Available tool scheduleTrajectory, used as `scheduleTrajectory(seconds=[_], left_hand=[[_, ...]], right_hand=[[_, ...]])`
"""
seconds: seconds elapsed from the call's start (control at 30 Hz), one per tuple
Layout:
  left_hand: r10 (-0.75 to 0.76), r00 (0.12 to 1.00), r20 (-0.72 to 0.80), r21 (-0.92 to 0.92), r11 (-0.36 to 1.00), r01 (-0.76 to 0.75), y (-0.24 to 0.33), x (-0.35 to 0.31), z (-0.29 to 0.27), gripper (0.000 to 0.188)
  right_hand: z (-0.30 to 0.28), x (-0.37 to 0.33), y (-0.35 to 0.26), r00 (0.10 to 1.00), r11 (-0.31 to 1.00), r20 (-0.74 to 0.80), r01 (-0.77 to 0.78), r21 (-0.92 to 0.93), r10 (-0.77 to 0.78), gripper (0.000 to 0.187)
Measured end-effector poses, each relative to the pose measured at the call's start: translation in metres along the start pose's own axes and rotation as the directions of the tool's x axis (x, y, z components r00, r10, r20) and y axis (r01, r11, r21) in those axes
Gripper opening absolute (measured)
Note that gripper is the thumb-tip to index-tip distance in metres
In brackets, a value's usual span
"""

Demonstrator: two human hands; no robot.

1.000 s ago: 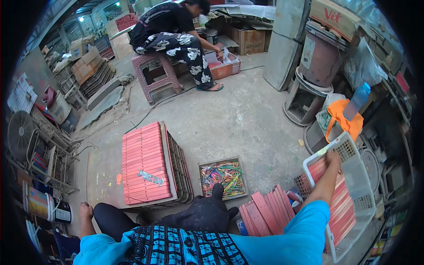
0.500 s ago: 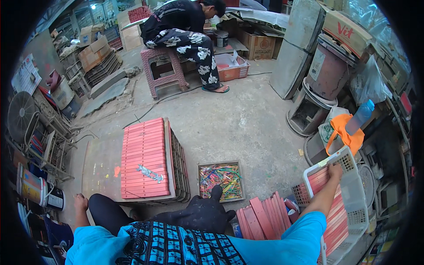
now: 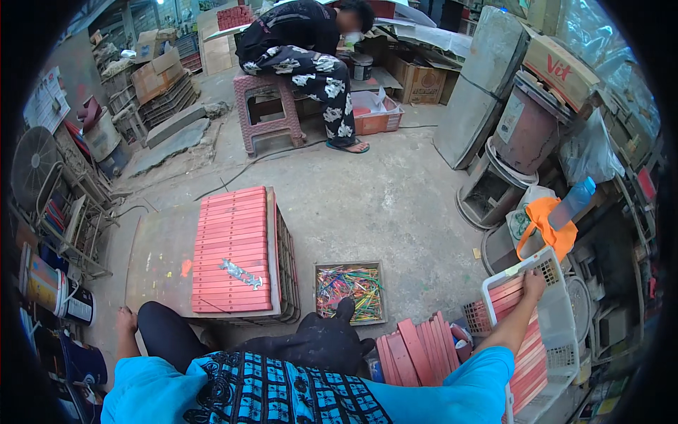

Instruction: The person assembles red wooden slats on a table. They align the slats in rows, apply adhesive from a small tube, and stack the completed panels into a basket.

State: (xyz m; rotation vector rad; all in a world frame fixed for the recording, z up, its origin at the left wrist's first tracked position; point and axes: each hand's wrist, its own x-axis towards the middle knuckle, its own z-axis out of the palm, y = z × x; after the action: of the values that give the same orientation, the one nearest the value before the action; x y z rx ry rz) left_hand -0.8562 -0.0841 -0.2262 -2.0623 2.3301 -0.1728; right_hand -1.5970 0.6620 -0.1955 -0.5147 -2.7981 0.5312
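My right hand [image 3: 534,285] reaches into a white plastic basket [image 3: 569,311] at the right. Its fingers are curled at the far end of the red wooden slats [image 3: 528,364] lying there; what they grip is hidden. My left hand [image 3: 127,321] is beside my left knee, loosely closed, with nothing seen in it. In front of me, a row of red slats with dark dots [image 3: 229,230] lies on a crate [image 3: 288,283], a silvery smeared patch [image 3: 240,274] across several of them. More loose red slats [image 3: 417,351] lean together between my legs and the basket.
A shallow tray [image 3: 383,290] of thin coloured sticks sits by my dark-clad leg [image 3: 318,343]. Ahead, a person [image 3: 304,63] sits bent over on a pink stool [image 3: 244,113]. Paint buckets [image 3: 74,300] stand at the left; an orange bag [image 3: 547,230] and a blue bottle [image 3: 572,201] are at the right.
The view has shifted slightly. My right hand stays at the slats in the basket, and my left hand stays beside the knee. The seated person's head is bent a little lower.
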Motion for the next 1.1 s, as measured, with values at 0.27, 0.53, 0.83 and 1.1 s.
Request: scheduleTrajectory(seconds=[0.27,0.53,0.83,1.1], left_hand=[[-0.042,0.999,-0.01,0.021,0.999,0.043,-0.005,0.002,-0.001,0.025],[-0.038,0.999,0.025,0.059,0.998,0.037,-0.009,-0.001,-0.005,0.027],[0.037,0.998,-0.045,0.078,0.996,-0.033,0.008,-0.005,-0.005,0.026],[0.02,1.0,-0.023,0.036,0.999,-0.019,-0.004,0.002,0.007,0.028]], right_hand=[[0.009,0.002,-0.006,0.99,0.964,0.107,-0.061,-0.26,0.091,0.047],[-0.008,-0.023,-0.035,0.898,0.886,0.074,-0.41,-0.217,0.434,0.058],[-0.013,0.007,-0.01,0.956,0.952,0.137,-0.229,-0.203,0.259,0.055],[-0.019,0.016,-0.006,0.968,0.97,0.082,-0.23,-0.075,0.236,0.049]])
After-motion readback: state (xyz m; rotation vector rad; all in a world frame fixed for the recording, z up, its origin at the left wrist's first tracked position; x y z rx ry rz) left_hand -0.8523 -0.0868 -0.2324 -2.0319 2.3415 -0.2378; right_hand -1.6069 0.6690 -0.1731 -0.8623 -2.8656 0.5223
